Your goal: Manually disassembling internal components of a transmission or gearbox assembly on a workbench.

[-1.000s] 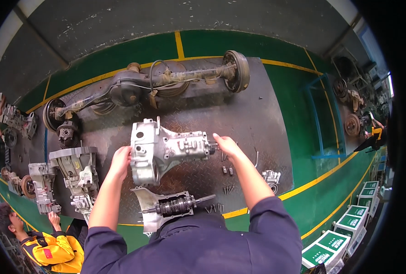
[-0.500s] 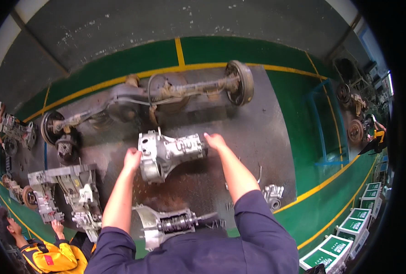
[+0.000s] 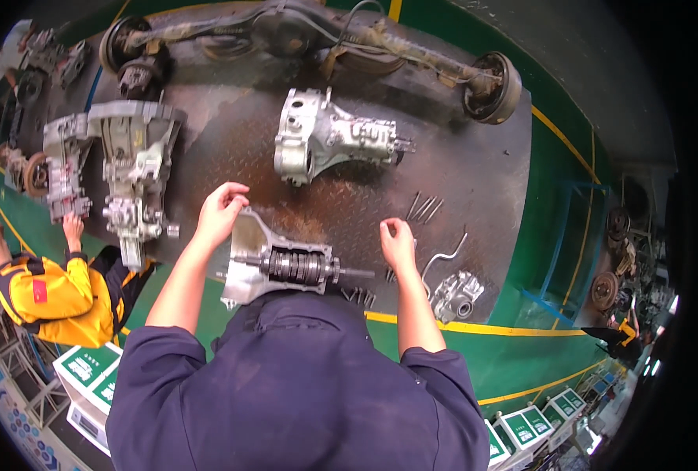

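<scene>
A silvery gearbox housing [image 3: 349, 135] lies whole on the dark metal plate, beyond both my hands. Closer to me is an open housing half [image 3: 247, 235] with a gear shaft [image 3: 296, 264] lying in it. My left hand [image 3: 220, 212] hovers at its upper left corner, empty, thumb and fingers loosely bent and apart; whether it touches the rim I cannot tell. My right hand [image 3: 398, 243] is empty too, fingers half curled with a gap, over the plate right of the shaft. Near it lie several long bolts [image 3: 424, 206], a bent metal tube [image 3: 445, 256] and a small cast cover [image 3: 456, 297].
A dirty vehicle axle [image 3: 412, 51] with brake drums runs along the far side. At left stand more gearbox parts [image 3: 133, 149], where a person in a yellow jacket [image 3: 51, 294] touches one. Short bolts [image 3: 359, 297] lie near me. Green and white boxes [image 3: 526, 426] stand lower right.
Both my hands have come off the whole gearbox housing and drawn back toward me. The view has tilted, so the near parts show more fully.
</scene>
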`<act>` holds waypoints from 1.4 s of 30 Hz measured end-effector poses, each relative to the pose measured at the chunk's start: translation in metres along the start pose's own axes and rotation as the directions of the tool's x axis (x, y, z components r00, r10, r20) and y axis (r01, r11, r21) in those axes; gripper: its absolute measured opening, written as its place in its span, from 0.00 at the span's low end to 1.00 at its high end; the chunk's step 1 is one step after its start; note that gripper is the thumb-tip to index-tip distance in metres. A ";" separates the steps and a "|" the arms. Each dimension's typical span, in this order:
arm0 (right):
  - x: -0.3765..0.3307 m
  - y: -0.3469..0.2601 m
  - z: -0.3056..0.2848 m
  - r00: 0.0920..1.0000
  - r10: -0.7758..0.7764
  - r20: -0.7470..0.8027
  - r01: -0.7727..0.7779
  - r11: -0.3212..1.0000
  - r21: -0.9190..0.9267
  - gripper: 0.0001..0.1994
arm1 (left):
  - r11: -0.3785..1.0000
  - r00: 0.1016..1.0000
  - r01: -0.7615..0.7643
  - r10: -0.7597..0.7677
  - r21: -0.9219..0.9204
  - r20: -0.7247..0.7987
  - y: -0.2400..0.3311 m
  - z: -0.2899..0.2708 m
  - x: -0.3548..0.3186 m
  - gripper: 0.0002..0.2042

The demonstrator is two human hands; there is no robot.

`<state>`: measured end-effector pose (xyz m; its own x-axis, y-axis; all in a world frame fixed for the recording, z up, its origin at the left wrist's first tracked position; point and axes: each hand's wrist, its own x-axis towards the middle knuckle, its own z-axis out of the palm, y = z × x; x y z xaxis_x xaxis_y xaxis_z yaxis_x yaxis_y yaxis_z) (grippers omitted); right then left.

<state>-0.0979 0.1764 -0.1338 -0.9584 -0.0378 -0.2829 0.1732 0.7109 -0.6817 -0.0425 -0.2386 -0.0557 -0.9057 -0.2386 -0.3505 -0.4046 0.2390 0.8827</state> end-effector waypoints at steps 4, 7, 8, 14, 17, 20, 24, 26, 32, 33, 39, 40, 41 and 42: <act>-0.093 0.021 0.009 0.993 0.058 0.105 -0.054 0.998 -0.042 0.13 | 0.966 0.990 0.039 -0.002 0.256 -0.141 -0.062 -0.002 -0.092 0.07; -0.126 0.036 0.011 0.985 0.113 0.129 -0.093 0.984 -0.151 0.15 | 0.877 0.993 -0.019 0.073 0.481 -0.094 -0.084 0.001 -0.135 0.08; -0.133 0.041 0.015 0.985 0.146 0.090 -0.134 0.983 -0.128 0.17 | 0.864 0.993 0.008 0.051 0.504 -0.103 -0.090 0.001 -0.143 0.09; -0.127 0.084 0.032 0.707 0.644 0.290 -0.689 0.720 0.081 0.30 | 0.781 0.983 -0.055 0.153 0.623 -0.105 -0.092 0.002 -0.153 0.15; -0.120 0.076 0.048 0.457 0.782 0.424 -0.887 0.364 0.284 0.29 | 0.585 0.960 -0.239 0.262 0.775 0.098 -0.086 0.003 -0.141 0.18; -0.114 0.089 0.069 0.563 0.714 0.417 -0.770 0.270 0.578 0.28 | 0.387 0.953 -0.298 0.178 0.873 0.246 -0.092 0.012 -0.122 0.16; -0.107 0.115 0.079 0.639 0.634 0.436 -0.685 0.210 0.698 0.20 | 0.405 0.962 -0.258 0.024 0.877 0.272 -0.100 0.021 -0.102 0.09; -0.101 0.106 0.074 0.601 0.663 0.446 -0.734 0.239 0.636 0.18 | 0.379 0.953 -0.284 0.006 0.881 0.304 -0.114 0.021 -0.093 0.08; -0.101 0.090 0.077 0.729 0.578 0.367 -0.683 0.569 0.459 0.18 | 0.384 0.941 -0.225 -0.153 0.895 0.303 -0.099 0.023 -0.089 0.08; -0.102 0.089 0.081 0.739 0.596 0.314 -0.667 0.579 0.469 0.17 | 0.403 0.944 -0.205 -0.160 0.892 0.289 -0.096 0.025 -0.092 0.08; -0.110 0.090 0.090 0.790 0.564 0.241 -0.587 0.582 0.563 0.16 | 0.423 0.957 -0.164 -0.151 0.891 0.248 -0.096 0.023 -0.095 0.08; -0.112 0.089 0.089 0.810 0.537 0.236 -0.561 0.592 0.579 0.16 | 0.420 0.963 -0.156 -0.135 0.894 0.231 -0.095 0.022 -0.096 0.07; -0.113 0.088 0.088 0.816 0.532 0.226 -0.547 0.587 0.597 0.16 | 0.418 0.969 -0.147 -0.120 0.897 0.215 -0.094 0.021 -0.098 0.07; -0.117 0.087 0.086 0.812 0.538 0.226 -0.551 0.581 0.599 0.16 | 0.415 0.967 -0.152 -0.123 0.897 0.221 -0.094 0.021 -0.099 0.07</act>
<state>0.0485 0.1829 -0.2180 -0.6343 0.1931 -0.7486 0.7646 0.0137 -0.6443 0.0830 -0.2180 -0.1105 -0.8544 -0.0521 -0.5169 -0.1438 0.9798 0.1389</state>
